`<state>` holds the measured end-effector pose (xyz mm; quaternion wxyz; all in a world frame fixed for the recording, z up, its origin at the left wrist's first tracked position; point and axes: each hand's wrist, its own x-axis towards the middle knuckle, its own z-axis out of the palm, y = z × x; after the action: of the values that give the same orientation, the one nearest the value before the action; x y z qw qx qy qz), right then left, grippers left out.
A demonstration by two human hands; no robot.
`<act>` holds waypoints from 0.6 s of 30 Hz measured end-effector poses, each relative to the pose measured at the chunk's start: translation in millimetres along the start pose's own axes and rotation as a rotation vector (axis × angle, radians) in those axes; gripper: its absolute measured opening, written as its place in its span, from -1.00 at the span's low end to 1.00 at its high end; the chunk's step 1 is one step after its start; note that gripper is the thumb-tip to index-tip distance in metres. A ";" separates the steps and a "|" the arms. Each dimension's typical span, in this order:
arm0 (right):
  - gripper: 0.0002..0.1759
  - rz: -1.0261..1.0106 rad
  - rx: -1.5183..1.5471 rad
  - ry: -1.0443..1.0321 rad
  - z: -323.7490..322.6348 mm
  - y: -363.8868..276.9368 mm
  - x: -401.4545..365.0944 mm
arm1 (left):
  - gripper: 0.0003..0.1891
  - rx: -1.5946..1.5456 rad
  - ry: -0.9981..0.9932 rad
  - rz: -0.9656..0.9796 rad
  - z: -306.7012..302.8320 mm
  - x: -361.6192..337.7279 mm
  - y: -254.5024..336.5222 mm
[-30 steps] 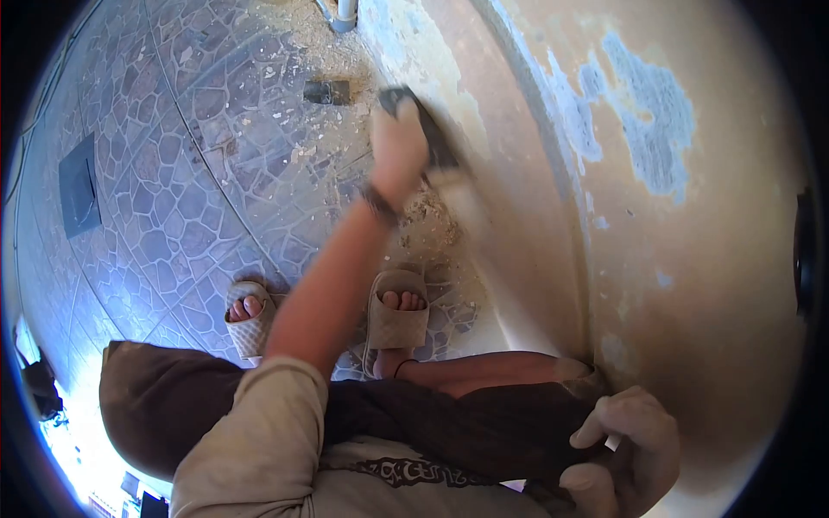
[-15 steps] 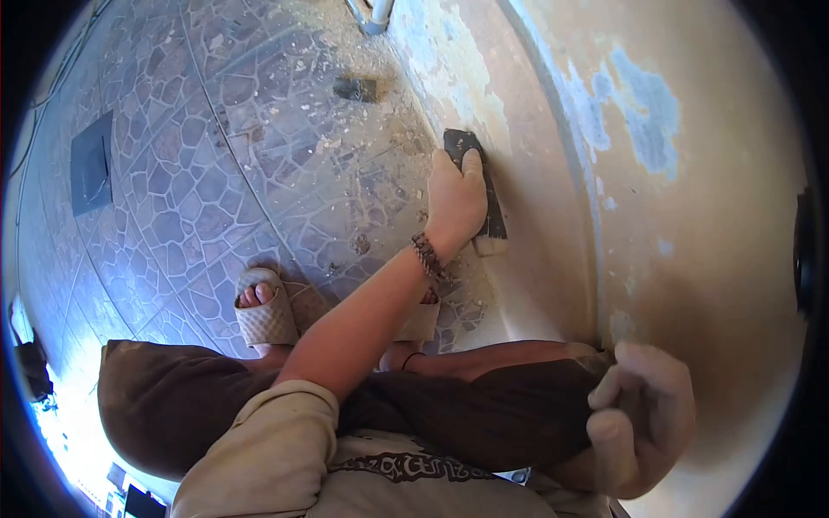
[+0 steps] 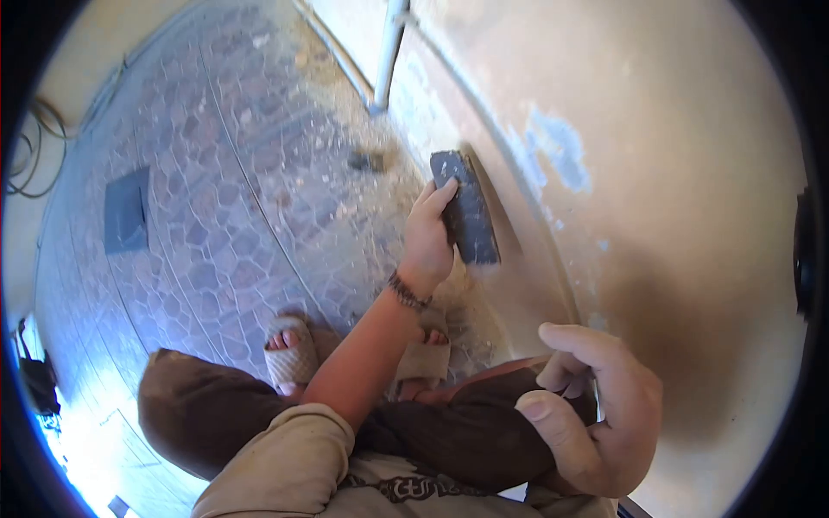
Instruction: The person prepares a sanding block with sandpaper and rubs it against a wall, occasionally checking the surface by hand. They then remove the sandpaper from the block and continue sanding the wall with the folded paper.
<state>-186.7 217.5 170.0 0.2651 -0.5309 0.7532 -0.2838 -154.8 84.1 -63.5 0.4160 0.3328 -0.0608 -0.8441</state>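
Observation:
My left hand (image 3: 429, 240) grips a dark, flat, oblong sanding block (image 3: 471, 211) by its left edge, the thumb lying over its face. Pale dust speckles that dark face. The block is close beside the lower part of the wall (image 3: 518, 285); whether it touches cannot be told. My right hand (image 3: 604, 406) is raised near the wall at the lower right, thumb and half-curled fingers apart, with nothing between them. Bare, peeled patches (image 3: 560, 151) show on the plaster above a ledge.
Crumbs and dust litter the stone-patterned floor (image 3: 199, 216). A small dark block (image 3: 367, 161) lies near the wall. Pipes (image 3: 389, 56) rise in the corner. A square grey cover (image 3: 127, 211) is at the left, and a coiled hose (image 3: 39, 147) farther back. My sandalled feet (image 3: 292, 350) are below.
The sanding block has turned so that more of its dark face shows, with my left hand now at its left edge. My right hand has come slightly left and its fingers are spread wider. The view has shifted.

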 end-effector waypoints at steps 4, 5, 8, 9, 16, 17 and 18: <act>-0.58 -0.039 0.054 0.079 5.4 -7.3 20.0 | -0.68 -0.124 -0.605 0.003 10.5 -8.0 49.4; -0.59 -0.055 0.068 0.081 9.0 -6.8 27.3 | -0.59 -0.130 -0.575 0.033 16.3 -11.2 57.9; -0.60 -0.123 0.073 0.058 21.6 -8.6 48.5 | -0.57 -0.218 -0.659 0.046 25.0 -22.5 81.7; -0.59 -0.149 0.063 0.043 25.9 -9.8 54.2 | -0.55 -0.213 -0.631 0.064 26.8 -27.6 88.2; -0.60 -0.056 -0.006 -0.084 62.9 -24.5 76.0 | -0.48 -0.256 -0.330 0.289 25.6 -35.5 110.1; -0.61 -0.070 -0.030 -0.080 69.7 -24.8 78.0 | -0.48 -0.235 -0.321 0.313 26.5 -36.9 113.9; -0.61 -0.085 -0.058 -0.077 75.8 -24.3 80.1 | -0.49 -0.217 -0.312 0.335 27.2 -37.7 117.4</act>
<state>-141.5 123.7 126.5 0.2660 -0.5803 0.7272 -0.2522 -77.4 31.4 21.4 0.5691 0.1370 -0.0876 -0.8061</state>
